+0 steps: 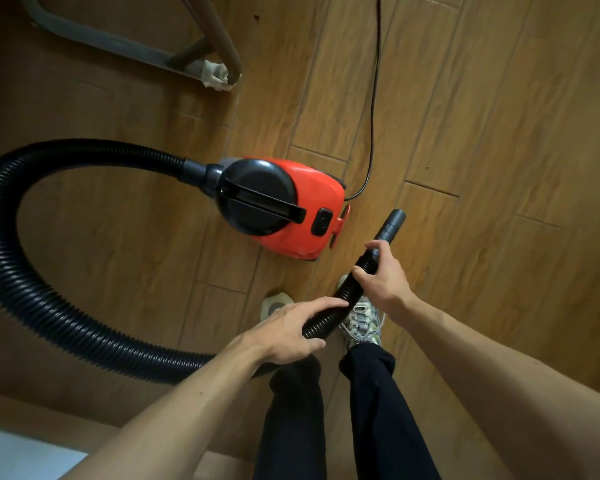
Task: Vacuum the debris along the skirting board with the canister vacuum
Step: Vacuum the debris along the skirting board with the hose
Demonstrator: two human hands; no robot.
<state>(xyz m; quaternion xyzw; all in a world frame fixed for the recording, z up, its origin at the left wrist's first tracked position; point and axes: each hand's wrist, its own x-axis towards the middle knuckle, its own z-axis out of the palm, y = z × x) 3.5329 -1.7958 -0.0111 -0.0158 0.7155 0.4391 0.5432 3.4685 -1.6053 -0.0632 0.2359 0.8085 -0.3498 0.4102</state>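
A red canister vacuum [312,216] with a black lid and carry handle sits on the wooden floor in front of my feet. Its black ribbed hose [21,271] loops wide to the left and comes back toward me. My left hand [291,327] grips the hose near its end. My right hand [381,275] grips the hose just behind the dark rigid nozzle [392,225], which points up and away over the floor to the right of the canister. No debris or skirting board is plainly visible.
A thin black power cord [373,98] runs from the canister's rear up across the floor. A grey metal furniture base [118,43] with a taped foot stands at the top left. My shoes [362,322] and dark trousers are below the hands. A pale surface [21,452] shows bottom left.
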